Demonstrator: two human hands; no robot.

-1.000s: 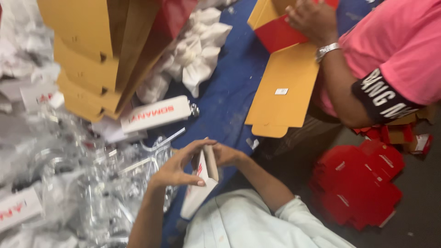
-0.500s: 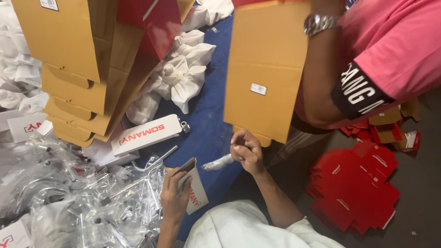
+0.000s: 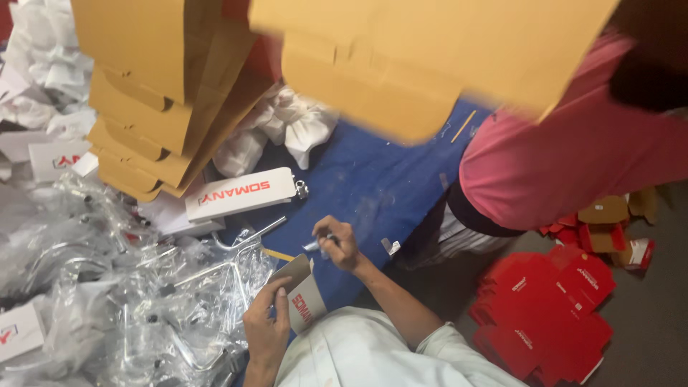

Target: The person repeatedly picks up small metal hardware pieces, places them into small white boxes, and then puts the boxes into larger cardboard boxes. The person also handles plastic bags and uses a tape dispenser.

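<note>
Fingers of the left hand (image 3: 266, 331) grip a small white carton (image 3: 302, 302) with its flap open, now lower than before. Right hand (image 3: 339, 242) pinches a small plastic-wrapped metal part (image 3: 312, 246) just beyond it over the blue cloth (image 3: 373, 186). 1 long white box (image 3: 240, 194) lies far left beside stacked brown cardboard (image 3: 154, 93); flat red cartons (image 3: 548, 308) are piled right.

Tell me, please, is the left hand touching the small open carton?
Touching: the head view shows the left hand gripping the small open carton, its fingers wrapped over the carton's flap edge.
</note>
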